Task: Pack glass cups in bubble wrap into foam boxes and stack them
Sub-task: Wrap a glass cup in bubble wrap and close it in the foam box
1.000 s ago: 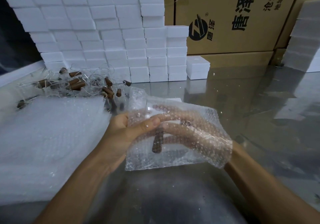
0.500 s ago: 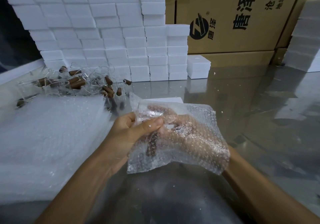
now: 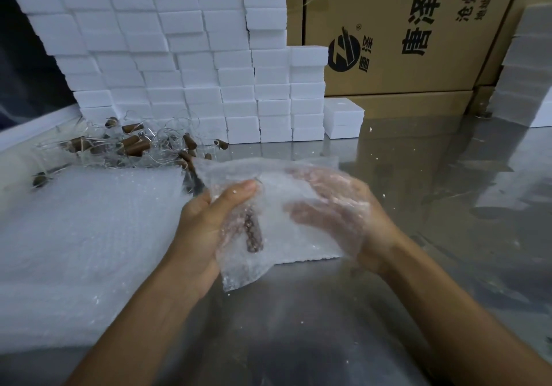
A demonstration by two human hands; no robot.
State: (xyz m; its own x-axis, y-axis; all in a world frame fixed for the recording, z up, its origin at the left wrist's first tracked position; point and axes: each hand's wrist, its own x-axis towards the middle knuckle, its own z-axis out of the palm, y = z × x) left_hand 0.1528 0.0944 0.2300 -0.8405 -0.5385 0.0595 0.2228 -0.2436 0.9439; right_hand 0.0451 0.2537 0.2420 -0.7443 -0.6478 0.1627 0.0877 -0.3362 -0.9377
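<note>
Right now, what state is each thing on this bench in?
Left hand: grip closed on the bubble wrap sheet, thumb on top.
Right hand: under the sheet, seen through it, holding it.
Bubble wrap sheet: partly folded around a cup.
Wrapped cup's brown handle: shows through the sheet.
Loose glass cups: unwrapped, heaped.
Bubble wrap pile: lying flat.
Foam boxes: closed, stacked.
Cardboard cartons: closed.

White foam, brown handles, see-through wrap

The foam boxes (image 3: 179, 57) are plain white. The bubble wrap sheet (image 3: 286, 236) is clear with small round bumps all over. The handle (image 3: 254, 232) inside it is brown. The cardboard boxes (image 3: 403, 27) are tan with black letters. The table (image 3: 418, 191) is shiny grey.
</note>
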